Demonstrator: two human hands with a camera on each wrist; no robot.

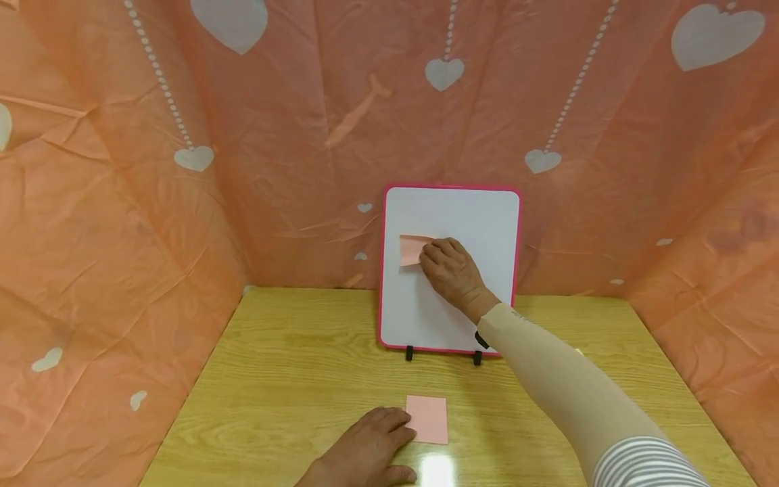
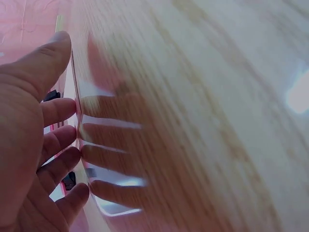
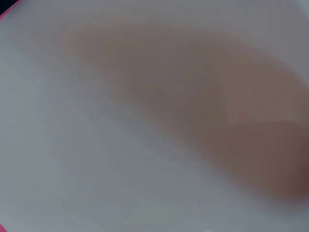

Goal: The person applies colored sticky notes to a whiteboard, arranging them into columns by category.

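The table (image 1: 292, 345) is backed by heart-printed cloth (image 1: 286, 223); at the whiteboard (image 1: 453, 213), a note (image 1: 410, 251) is pinched in the right grip (image 1: 452, 272), a pink square (image 1: 429, 421) touched by the loosely spread left grip (image 1: 368, 448).

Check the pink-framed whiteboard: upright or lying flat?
Upright. In the head view, the whiteboard stands on the table, its white face toward the camera and two black feet at its lower edge.
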